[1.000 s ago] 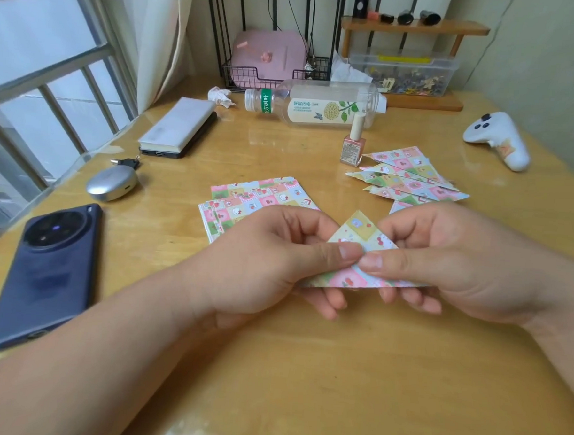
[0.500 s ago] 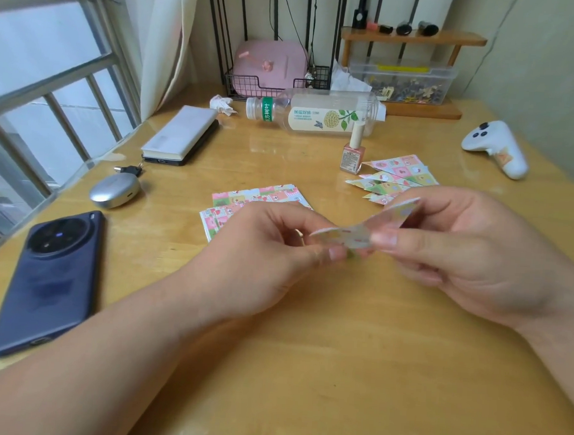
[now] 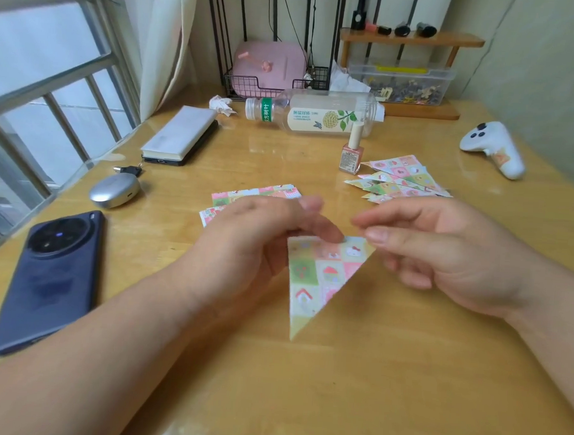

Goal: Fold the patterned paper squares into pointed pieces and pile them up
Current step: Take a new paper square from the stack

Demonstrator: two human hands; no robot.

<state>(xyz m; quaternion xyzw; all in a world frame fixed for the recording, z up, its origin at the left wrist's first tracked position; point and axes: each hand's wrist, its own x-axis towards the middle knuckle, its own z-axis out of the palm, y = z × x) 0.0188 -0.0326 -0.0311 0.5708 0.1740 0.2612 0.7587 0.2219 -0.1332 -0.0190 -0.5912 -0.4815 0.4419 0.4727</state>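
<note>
The left hand (image 3: 261,239) pinches, between thumb and fingertips (image 3: 331,234), the top edge of one folded piece (image 3: 319,275), a patterned triangle held just above the middle of the table (image 3: 369,388) with its tip towards the near edge. The right hand (image 3: 443,255) lies loose and holds nothing, its thumb close to the piece's upper right corner; blur hides whether they touch. Behind the left hand lies one stack of unfolded squares (image 3: 257,194), too overlapped to count. Towards the far right lies one pile of folded pieces (image 3: 400,180), at least four tips showing, with one nail polish bottle (image 3: 351,154) just beside it. One phone (image 3: 49,281) lies by the left edge.
</note>
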